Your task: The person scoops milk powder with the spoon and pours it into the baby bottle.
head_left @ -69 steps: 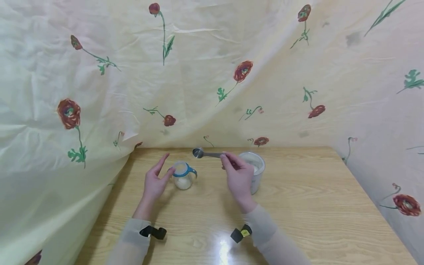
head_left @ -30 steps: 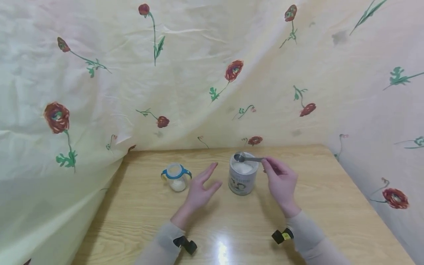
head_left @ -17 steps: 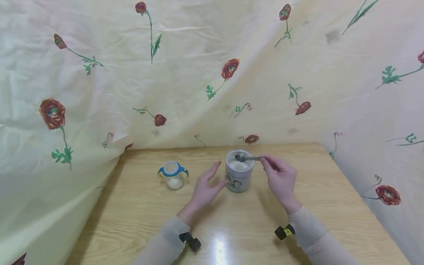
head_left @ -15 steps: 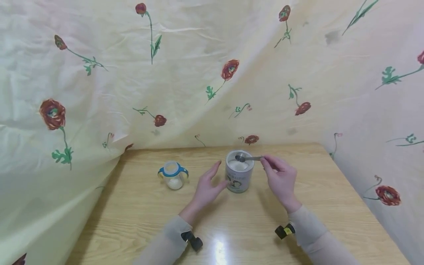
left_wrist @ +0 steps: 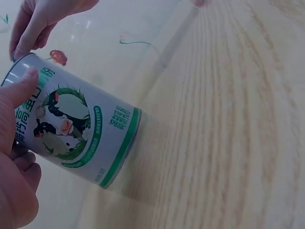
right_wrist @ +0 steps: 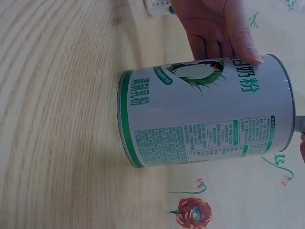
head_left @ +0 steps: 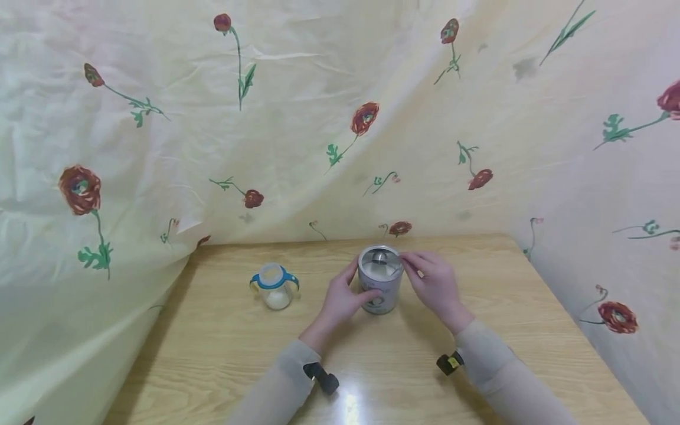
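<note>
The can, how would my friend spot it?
Find the table, then the left hand and right hand above it. The upright can is between them, gripped by the left. Unlike the blue-ringed cup, it has no handles and a cow picture decorates its side.

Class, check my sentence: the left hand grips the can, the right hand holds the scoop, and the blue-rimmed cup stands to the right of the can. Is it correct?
Not quite: the cup stands to the left of the can, as the head view shows. The rest is right.
</note>
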Available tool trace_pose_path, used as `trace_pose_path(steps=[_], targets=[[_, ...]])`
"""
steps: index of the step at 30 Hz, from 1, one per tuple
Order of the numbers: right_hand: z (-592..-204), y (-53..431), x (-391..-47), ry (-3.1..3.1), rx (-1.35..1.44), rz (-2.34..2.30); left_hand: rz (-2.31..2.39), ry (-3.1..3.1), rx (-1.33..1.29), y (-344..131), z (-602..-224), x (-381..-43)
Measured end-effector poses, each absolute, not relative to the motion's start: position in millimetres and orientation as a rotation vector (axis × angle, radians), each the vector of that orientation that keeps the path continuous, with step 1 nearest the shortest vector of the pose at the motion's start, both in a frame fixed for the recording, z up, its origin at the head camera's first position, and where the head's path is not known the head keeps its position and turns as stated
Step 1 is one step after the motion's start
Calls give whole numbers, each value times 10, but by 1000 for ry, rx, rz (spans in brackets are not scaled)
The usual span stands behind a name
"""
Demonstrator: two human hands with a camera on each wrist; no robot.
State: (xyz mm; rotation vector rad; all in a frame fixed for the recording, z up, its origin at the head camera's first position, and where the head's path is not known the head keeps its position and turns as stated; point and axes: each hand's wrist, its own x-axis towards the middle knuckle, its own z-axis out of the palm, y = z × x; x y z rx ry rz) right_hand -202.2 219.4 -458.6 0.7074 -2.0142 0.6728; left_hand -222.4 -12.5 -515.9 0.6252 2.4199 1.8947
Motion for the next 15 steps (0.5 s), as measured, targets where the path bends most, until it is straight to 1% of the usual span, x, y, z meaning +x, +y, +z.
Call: trace_pose_path(steps=[10,15], targets=[[-4487,2222,-2132,-2017,1005,403,1976,2347,649,-75,-5133,-2339],[-4449,2225,-2145,-2047,1068,371,2000,2325,634,-77,-5166,-2343]])
